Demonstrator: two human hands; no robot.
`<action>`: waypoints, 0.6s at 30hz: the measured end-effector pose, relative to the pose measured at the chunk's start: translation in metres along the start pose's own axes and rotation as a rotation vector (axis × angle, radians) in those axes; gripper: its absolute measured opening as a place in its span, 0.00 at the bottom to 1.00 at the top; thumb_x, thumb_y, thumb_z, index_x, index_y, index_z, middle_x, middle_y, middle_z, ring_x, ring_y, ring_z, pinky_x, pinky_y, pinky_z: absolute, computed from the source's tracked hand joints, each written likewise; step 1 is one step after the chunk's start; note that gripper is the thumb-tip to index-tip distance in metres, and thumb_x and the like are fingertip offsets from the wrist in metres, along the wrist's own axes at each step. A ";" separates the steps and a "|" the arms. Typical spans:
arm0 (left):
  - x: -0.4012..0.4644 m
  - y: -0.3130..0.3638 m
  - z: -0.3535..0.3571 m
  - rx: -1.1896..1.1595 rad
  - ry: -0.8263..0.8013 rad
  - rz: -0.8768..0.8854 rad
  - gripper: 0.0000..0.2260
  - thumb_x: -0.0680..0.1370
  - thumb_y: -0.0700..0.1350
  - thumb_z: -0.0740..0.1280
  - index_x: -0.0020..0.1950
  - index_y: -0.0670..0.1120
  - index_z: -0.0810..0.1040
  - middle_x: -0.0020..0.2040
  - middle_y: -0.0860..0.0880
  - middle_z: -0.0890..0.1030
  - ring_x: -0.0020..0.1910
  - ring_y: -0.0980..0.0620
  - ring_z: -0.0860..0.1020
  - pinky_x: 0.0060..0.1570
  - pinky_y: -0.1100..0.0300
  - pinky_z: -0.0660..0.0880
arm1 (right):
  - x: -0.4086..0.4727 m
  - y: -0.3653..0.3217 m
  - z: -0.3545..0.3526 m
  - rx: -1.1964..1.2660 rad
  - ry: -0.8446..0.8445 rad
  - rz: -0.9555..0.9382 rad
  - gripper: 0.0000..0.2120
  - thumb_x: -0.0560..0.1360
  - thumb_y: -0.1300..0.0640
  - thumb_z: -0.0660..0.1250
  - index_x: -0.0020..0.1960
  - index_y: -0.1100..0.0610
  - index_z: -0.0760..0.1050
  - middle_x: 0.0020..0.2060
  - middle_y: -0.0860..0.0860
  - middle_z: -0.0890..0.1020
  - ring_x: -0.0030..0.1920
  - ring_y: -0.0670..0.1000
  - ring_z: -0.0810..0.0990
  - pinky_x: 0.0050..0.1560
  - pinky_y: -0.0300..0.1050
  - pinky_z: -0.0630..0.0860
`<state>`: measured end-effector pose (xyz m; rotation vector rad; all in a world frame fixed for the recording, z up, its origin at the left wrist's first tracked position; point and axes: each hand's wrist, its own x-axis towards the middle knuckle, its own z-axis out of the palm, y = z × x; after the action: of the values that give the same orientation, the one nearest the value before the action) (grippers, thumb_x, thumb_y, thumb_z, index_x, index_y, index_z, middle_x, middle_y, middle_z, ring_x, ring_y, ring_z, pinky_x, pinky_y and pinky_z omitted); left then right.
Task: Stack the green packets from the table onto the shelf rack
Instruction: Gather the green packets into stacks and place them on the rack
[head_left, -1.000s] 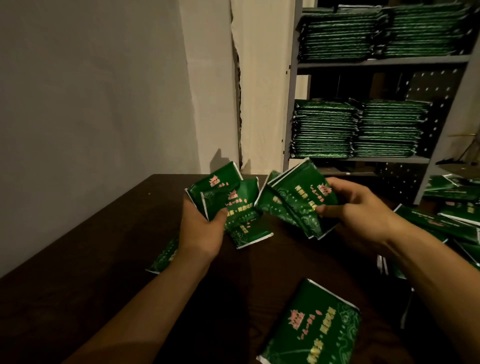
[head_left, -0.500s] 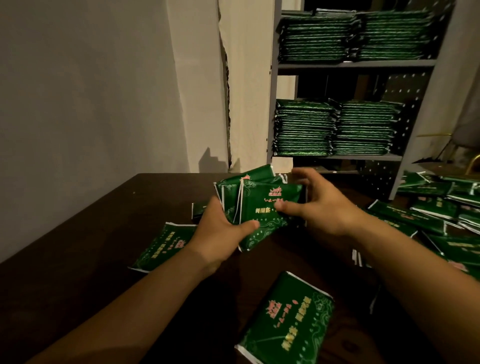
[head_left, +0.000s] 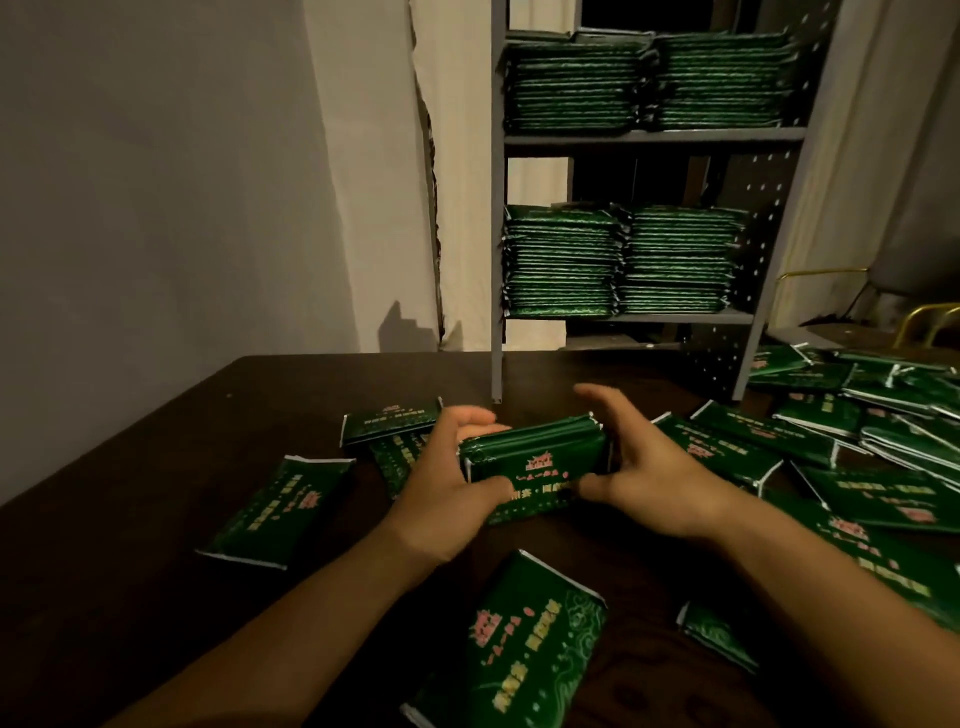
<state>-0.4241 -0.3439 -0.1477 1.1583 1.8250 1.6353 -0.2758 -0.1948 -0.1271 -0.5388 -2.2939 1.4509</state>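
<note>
Both hands hold one squared-up bundle of green packets (head_left: 535, 457) standing on edge on the dark table (head_left: 156, 545). My left hand (head_left: 452, 478) grips its left end, thumb across the front face. My right hand (head_left: 639, 467) holds the right end, thumb in front and fingers curved over the back. Behind the bundle stands the grey shelf rack (head_left: 654, 136), with tall stacks of green packets on its upper shelf (head_left: 649, 83) and its middle shelf (head_left: 623, 260).
Loose green packets lie around the hands: one at the left (head_left: 280, 509), one near the front edge (head_left: 524, 644), two behind the left hand (head_left: 389, 421), and a heap at the right (head_left: 857, 431). A brass chair frame (head_left: 924, 317) stands far right.
The two fanned handfuls have come together into one bundle, lowered and set on edge on the table. The view has shifted right, showing more of the rack and the heap.
</note>
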 end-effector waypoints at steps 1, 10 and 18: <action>0.000 -0.001 0.002 0.032 -0.009 -0.008 0.24 0.73 0.25 0.66 0.62 0.48 0.72 0.55 0.46 0.80 0.49 0.53 0.82 0.46 0.58 0.82 | 0.001 0.001 0.002 -0.038 -0.016 0.013 0.35 0.75 0.71 0.69 0.73 0.47 0.59 0.56 0.45 0.78 0.57 0.44 0.80 0.61 0.44 0.79; 0.004 0.028 -0.007 -0.024 0.085 -0.048 0.18 0.75 0.29 0.67 0.59 0.49 0.74 0.53 0.45 0.81 0.49 0.52 0.82 0.40 0.64 0.78 | 0.004 -0.022 0.001 0.014 0.115 -0.016 0.18 0.77 0.68 0.68 0.64 0.55 0.72 0.56 0.46 0.82 0.59 0.45 0.80 0.63 0.44 0.76; 0.009 0.095 -0.013 -0.174 0.048 -0.066 0.12 0.78 0.49 0.71 0.58 0.47 0.79 0.47 0.48 0.87 0.46 0.50 0.86 0.46 0.56 0.80 | -0.015 -0.076 -0.030 0.250 0.114 -0.018 0.12 0.79 0.68 0.65 0.60 0.58 0.77 0.50 0.53 0.86 0.42 0.46 0.86 0.38 0.37 0.79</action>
<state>-0.4108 -0.3485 -0.0526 0.9821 1.6918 1.7589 -0.2569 -0.2094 -0.0471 -0.5109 -1.9880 1.6241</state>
